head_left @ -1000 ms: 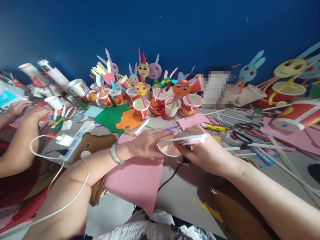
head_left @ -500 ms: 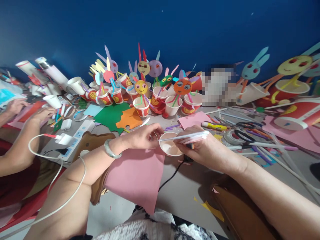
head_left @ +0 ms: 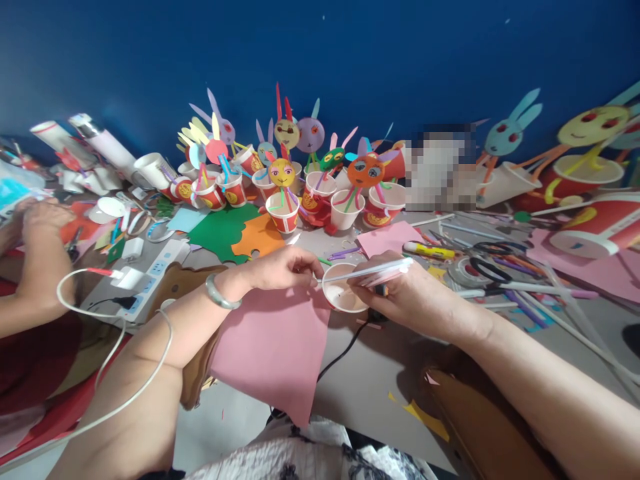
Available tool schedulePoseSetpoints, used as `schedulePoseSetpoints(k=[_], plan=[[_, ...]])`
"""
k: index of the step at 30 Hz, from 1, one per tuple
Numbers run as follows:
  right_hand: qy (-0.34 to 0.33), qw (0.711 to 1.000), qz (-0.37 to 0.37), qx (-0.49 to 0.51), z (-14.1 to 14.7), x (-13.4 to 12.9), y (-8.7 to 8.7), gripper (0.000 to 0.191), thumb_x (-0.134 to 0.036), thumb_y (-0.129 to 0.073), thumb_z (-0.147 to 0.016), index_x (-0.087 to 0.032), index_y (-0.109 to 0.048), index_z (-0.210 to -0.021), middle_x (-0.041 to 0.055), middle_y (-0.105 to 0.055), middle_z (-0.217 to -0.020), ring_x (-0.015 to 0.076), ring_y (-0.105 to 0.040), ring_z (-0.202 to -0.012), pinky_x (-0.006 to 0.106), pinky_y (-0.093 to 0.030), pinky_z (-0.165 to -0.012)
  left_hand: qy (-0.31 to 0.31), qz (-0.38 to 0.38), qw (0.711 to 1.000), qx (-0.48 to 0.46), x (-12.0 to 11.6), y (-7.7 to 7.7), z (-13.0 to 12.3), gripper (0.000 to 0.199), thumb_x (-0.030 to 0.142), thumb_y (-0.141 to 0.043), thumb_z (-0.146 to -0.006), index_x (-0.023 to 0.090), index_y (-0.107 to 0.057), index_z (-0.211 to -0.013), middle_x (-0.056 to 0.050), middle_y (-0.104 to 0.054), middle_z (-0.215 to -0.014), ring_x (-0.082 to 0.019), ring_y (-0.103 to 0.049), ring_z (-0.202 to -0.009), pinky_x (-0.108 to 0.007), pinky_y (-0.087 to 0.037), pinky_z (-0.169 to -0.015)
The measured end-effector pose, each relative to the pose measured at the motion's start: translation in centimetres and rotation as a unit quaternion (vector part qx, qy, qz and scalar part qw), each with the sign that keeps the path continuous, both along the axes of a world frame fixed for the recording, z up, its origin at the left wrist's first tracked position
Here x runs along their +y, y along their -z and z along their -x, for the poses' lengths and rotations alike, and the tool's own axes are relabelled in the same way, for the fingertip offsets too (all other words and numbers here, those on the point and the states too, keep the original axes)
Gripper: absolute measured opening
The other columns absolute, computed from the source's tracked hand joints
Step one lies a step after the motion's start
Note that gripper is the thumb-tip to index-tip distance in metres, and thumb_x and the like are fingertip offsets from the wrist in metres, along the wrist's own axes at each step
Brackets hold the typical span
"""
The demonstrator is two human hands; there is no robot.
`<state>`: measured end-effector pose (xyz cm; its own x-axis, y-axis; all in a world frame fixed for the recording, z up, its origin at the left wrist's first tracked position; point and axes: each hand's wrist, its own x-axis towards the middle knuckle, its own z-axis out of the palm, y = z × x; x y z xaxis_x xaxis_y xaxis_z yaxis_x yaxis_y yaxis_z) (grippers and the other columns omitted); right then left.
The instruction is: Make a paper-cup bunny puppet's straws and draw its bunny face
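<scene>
A white paper cup (head_left: pixel 345 300) stands on the table between my two hands, its mouth facing up. My right hand (head_left: pixel 387 290) is closed round several thin white sticks (head_left: pixel 383 268), which cross above the cup's mouth. At the cup's left rim, my left hand (head_left: pixel 295 268) has its fingers pinched together near the tip of one stick; what it holds is too small to make out. Under my left forearm lies a large pink sheet (head_left: pixel 275 340), which hangs over the table's edge.
Decorated cups with paper rabbit heads (head_left: pixel 283 173) line the back. A power strip (head_left: pixel 155 277) with cables lies left, and one cable loops over my left arm. Pens and sticks (head_left: pixel 530 310) clutter the right. Another person's hand (head_left: pixel 47 217) is at far left.
My left hand's fingers have closed together and moved slightly near the rim. The cup has shifted a little to the right. The other person's hands have moved left.
</scene>
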<state>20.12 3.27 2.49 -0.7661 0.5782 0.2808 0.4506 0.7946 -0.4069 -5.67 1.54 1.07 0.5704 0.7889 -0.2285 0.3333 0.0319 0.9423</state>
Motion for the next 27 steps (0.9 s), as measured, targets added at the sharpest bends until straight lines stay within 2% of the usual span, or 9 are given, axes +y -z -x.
schedulePoseSetpoints(k=[3, 6, 9, 12, 14, 18, 23, 27], plan=[[0.004, 1.0, -0.004, -0.011, 0.0, -0.1, 0.0, 0.02, -0.024, -0.059, -0.088, -0.021, -0.071, -0.073, 0.0022, -0.067, -0.058, 0.0168, -0.056, -0.053, 0.029, -0.038, -0.054, 0.02, -0.001, 1.0, -0.003, -0.1, 0.1, 0.0, 0.014, 0.019, -0.066, -0.084, 0.012, -0.07, -0.096, -0.005, -0.072, -0.083, -0.013, -0.065, -0.076, -0.023, -0.05, -0.068], [0.008, 1.0, -0.013, -0.021, 0.0, -0.1, 0.1, 0.024, -0.025, -0.057, -0.09, -0.021, -0.07, -0.07, 0.0025, -0.065, -0.057, 0.0162, -0.055, -0.052, 0.029, -0.037, -0.054, 0.03, -0.031, 0.999, 0.01, -0.3, 0.3, -0.1, 0.016, 0.026, -0.067, -0.086, 0.013, -0.066, -0.096, -0.005, -0.069, -0.084, -0.013, -0.064, -0.075, -0.024, -0.05, -0.067], [0.014, 0.999, -0.019, -0.029, 0.0, -0.1, 0.3, 0.024, -0.025, -0.057, -0.09, -0.02, -0.071, -0.071, 0.0029, -0.065, -0.058, 0.0165, -0.055, -0.053, 0.03, -0.037, -0.054, 0.014, -0.085, 0.996, 0.017, -0.7, 0.5, -0.6, 0.04, 0.037, -0.079, -0.078, 0.016, -0.061, -0.107, -0.005, -0.067, -0.095, -0.015, -0.064, -0.081, -0.027, -0.052, -0.071], [0.003, 0.999, -0.028, -0.038, 0.0, -0.1, 0.5, 0.022, -0.025, -0.057, -0.09, -0.02, -0.072, -0.075, 0.0039, -0.066, -0.06, 0.0181, -0.057, -0.057, 0.03, -0.038, -0.058, 0.015, -0.101, 0.995, -0.009, -1.3, 0.8, -1.4, 0.068, 0.041, -0.088, -0.068, 0.02, -0.054, -0.124, -0.006, -0.066, -0.104, -0.017, -0.066, -0.088, -0.028, -0.053, -0.074], [-0.006, 0.998, -0.039, -0.04, 0.1, 0.0, 0.6, 0.022, -0.025, -0.057, -0.09, -0.02, -0.072, -0.075, 0.0045, -0.066, -0.062, 0.0187, -0.058, -0.06, 0.031, -0.039, -0.06, 0.015, -0.121, 0.992, -0.016, -1.6, 1.1, -2.0, 0.075, 0.04, -0.089, -0.066, 0.021, -0.052, -0.129, -0.007, -0.067, -0.109, -0.019, -0.066, -0.091, -0.029, -0.053, -0.076], [-0.011, 0.998, -0.057, -0.035, 0.2, 0.0, 0.7, 0.025, -0.024, -0.056, -0.092, -0.02, -0.069, -0.071, 0.0046, -0.066, -0.062, 0.0182, -0.058, -0.06, 0.032, -0.039, -0.064, -0.005, -0.155, 0.988, 0.007, -1.9, 1.3, -2.7, 0.071, 0.043, -0.086, -0.07, 0.022, -0.054, -0.131, -0.008, -0.068, -0.117, -0.023, -0.067, -0.1, -0.031, -0.051, -0.082], [-0.03, 0.995, -0.078, -0.055, 0.3, -0.2, 0.4, 0.03, -0.021, -0.051, -0.094, -0.02, -0.065, -0.068, 0.0042, -0.066, -0.064, 0.0172, -0.057, -0.061, 0.033, -0.04, -0.069, -0.012, -0.187, 0.982, 0.028, -2.0, 1.2, -2.8, 0.067, 0.048, -0.084, -0.071, 0.023, -0.056, -0.127, -0.008, -0.07, -0.117, -0.025, -0.067, -0.101, -0.032, -0.051, -0.081], [-0.031, 0.994, -0.091, -0.057, 0.3, -0.2, 0.3, 0.026, -0.021, -0.051, -0.093, -0.02, -0.068, -0.073, 0.0056, -0.069, -0.069, 0.019, -0.059, -0.066, 0.033, -0.042, -0.07, -0.012, -0.205, 0.978, 0.04, -2.0, 1.0, -2.9, 0.065, 0.049, -0.084, -0.071, 0.023, -0.057, -0.124, -0.007, -0.07, -0.114, -0.025, -0.067, -0.1, -0.033, -0.05, -0.08]])
